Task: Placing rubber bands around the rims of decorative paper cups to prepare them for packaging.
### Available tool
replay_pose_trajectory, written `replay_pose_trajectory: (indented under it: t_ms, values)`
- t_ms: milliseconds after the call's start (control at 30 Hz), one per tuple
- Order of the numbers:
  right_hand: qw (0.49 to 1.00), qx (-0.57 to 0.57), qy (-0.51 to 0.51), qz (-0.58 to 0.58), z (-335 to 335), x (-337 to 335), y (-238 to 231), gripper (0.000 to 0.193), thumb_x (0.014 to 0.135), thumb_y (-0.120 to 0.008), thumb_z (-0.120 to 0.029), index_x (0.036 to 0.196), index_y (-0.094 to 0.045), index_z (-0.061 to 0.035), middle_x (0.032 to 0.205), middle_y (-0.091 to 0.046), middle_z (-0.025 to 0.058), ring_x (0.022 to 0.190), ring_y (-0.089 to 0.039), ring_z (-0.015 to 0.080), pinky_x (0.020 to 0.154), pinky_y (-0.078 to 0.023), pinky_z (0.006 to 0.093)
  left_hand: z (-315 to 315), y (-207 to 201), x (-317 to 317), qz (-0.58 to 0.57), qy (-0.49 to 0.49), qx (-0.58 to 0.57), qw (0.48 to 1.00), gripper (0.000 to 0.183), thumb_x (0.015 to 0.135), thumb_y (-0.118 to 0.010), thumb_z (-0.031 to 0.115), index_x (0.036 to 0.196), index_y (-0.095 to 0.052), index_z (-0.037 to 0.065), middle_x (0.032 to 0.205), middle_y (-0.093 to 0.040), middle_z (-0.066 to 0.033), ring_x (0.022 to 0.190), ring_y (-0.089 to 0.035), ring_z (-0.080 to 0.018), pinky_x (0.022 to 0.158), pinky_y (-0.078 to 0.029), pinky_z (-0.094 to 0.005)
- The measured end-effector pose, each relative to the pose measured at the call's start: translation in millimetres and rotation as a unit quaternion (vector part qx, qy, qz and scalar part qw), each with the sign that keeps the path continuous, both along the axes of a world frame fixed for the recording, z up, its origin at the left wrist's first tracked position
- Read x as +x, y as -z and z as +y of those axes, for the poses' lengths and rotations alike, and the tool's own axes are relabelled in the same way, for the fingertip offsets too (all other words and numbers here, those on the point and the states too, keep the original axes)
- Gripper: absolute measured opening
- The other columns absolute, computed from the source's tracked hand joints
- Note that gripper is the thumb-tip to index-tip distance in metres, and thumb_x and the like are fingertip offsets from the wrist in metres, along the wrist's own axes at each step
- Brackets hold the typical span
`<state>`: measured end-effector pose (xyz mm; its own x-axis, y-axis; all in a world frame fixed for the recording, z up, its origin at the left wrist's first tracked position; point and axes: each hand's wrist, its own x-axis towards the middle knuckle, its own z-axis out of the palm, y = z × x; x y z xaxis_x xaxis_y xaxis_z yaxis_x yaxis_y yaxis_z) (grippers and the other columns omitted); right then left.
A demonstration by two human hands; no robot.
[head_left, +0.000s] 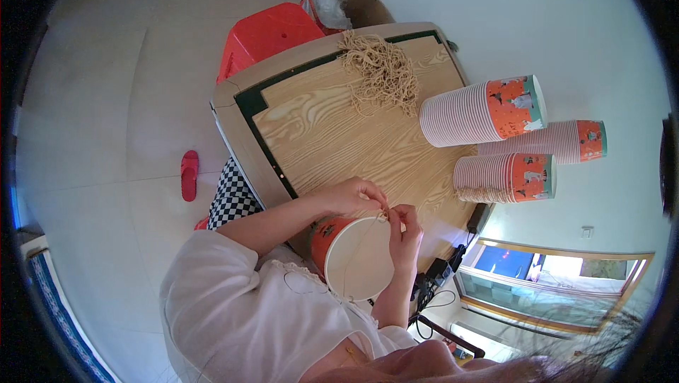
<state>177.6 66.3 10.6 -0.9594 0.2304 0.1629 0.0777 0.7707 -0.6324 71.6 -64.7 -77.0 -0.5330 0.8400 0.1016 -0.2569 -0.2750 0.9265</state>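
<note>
Currently, a length of tan cord (382,215) is pinched by the fingertips of both the left hand (353,196) and the right hand (404,236), drawn close together. Small loops are bunched there; whether a knot is formed can't be told. A thin strand is trailed over the white round end of an orange-sided paper bucket (357,261), located right under the fingers, near the torso.

Status, as judged: mid-step, cord not yet seen fastened. Cut lengths or loops of cord (484,195) are laid along a bucket stack (503,171) right of the fingers; finished or not, can't be told. Left over, presumably: a tangled cord heap (382,75), well ahead of the fingers on the wood-grain table (311,125), plus a taller stack (481,114) and a partly hidden stack (566,141), both ahead-right of the fingers.
</note>
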Motion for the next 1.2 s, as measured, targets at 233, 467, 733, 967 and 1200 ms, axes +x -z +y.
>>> replay_pose_trajectory:
  t_ms: [233, 467, 733, 967, 1200]
  values:
    - [1.0, -0.023, -0.002, -0.008, -2, -2, -4, 0.006, 0.087, -0.054, -0.002, 0.092, -0.052, -0.0013, 0.074, -0.059, 0.0121, 0.067, -0.061, 0.0195, 0.062, -0.048, 0.03, 13, 8, 4, -0.048, 0.001, 0.028, 0.998, 0.018, 0.08, -0.068, 0.015, 0.091, -0.068, 0.001, 0.106, -0.061, -0.0083, 0.095, -0.058, -0.0161, 0.08, -0.047, -0.029]
    - [1.0, -0.004, 0.006, -0.003, 3, 0, 2, 0.004, 0.087, -0.054, -0.001, 0.091, -0.053, -0.0004, 0.074, -0.059, 0.0105, 0.066, -0.059, 0.0175, 0.062, -0.048, 0.0288, 18, 8, 3, -0.055, 0.013, 0.006, 0.998, 0.017, 0.078, -0.07, 0.014, 0.088, -0.068, 0.0, 0.102, -0.063, -0.0088, 0.094, -0.058, -0.0159, 0.082, -0.046, -0.0278]
    - [1.0, -0.006, 0.014, -0.01, 1, 0, -3, 0.006, 0.086, -0.056, -0.003, 0.091, -0.055, -0.0006, 0.078, -0.061, 0.0129, 0.071, -0.061, 0.0207, 0.067, -0.049, 0.0309, 19, 5, 5, -0.088, 0.044, -0.025, 0.995, 0.025, 0.077, -0.071, 0.017, 0.095, -0.067, 0.0, 0.097, -0.065, -0.0076, 0.09, -0.06, -0.0133, 0.079, -0.047, -0.0259]
    - [0.999, -0.033, 0.022, -0.001, 5, 2, 1, 0.009, 0.086, -0.057, -0.003, 0.095, -0.056, -0.0004, 0.082, -0.062, 0.0118, 0.075, -0.062, 0.0203, 0.07, -0.05, 0.0302, 21, 5, 6, -0.124, 0.075, -0.015, 0.989, 0.025, 0.08, -0.069, 0.018, 0.099, -0.066, 0.002, 0.092, -0.066, -0.0048, 0.083, -0.06, -0.0112, 0.075, -0.048, -0.0239]
    - [0.999, -0.02, 0.04, 0.003, 7, 11, -4, 0.011, 0.087, -0.055, -0.003, 0.097, -0.058, -0.0003, 0.085, -0.063, 0.0077, 0.08, -0.061, 0.0137, 0.072, -0.048, 0.025, 13, 4, 5, -0.174, 0.065, 0.003, 0.983, 0.018, 0.082, -0.063, 0.012, 0.097, -0.065, 0.003, 0.091, -0.064, -0.0029, 0.084, -0.058, -0.0101, 0.076, -0.047, -0.0247]
